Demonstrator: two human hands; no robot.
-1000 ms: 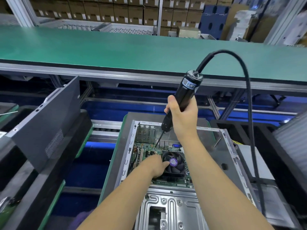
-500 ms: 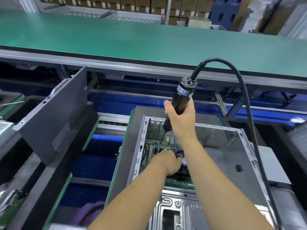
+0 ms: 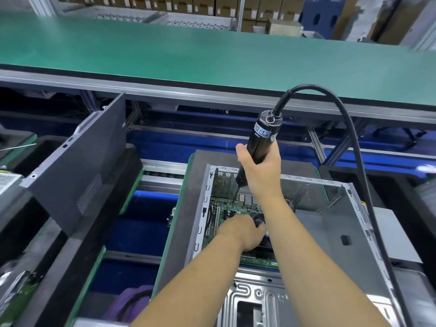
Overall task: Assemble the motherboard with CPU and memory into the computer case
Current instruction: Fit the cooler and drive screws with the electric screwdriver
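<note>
Two hands work in the open case (image 3: 335, 223): the right hand (image 3: 260, 171) grips the screwdriver (image 3: 262, 138) over the motherboard (image 3: 232, 208), and the left hand (image 3: 240, 232), fingers curled, rests on the fan (image 3: 259, 220).

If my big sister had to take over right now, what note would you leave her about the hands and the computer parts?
Right hand grips the electric screwdriver, tilted, its bit down at the far edge of the motherboard.
Left hand rests on the board beside the CPU fan, steadying it.
Done: the motherboard, fan fitted, already lies inside the open computer case.
Left: drive this far screw, then probably the other mounting screws. I cannot tell which ones are already in.
The dark side panel leans to the left, off the case.
</note>
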